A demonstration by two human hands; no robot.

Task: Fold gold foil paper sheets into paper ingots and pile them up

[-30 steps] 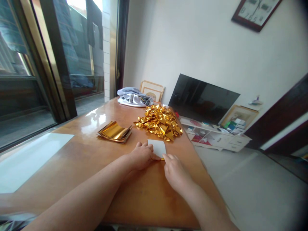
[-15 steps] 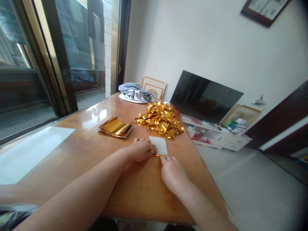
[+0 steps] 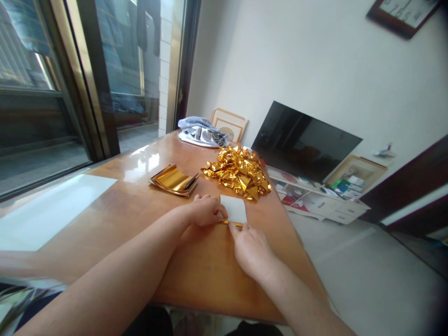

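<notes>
Both hands rest on a small sheet of paper [image 3: 234,208], white side up, that lies flat on the wooden table [image 3: 196,275]. The left hand [image 3: 205,211] lies with fingers curled loosely over the sheet's near-left corner, pinning it so it cannot slide. The right hand [image 3: 249,245] presses its fingertips along the near edge, where a thin gold strip [image 3: 231,223] shows, seemingly a fold being flattened; neither hand grips anything. Just beyond lies a heap of folded gold pieces [image 3: 240,171], and to its left a stack of gold sheets [image 3: 174,180]. A grey cloth [image 3: 201,132] lies at the far end.
</notes>
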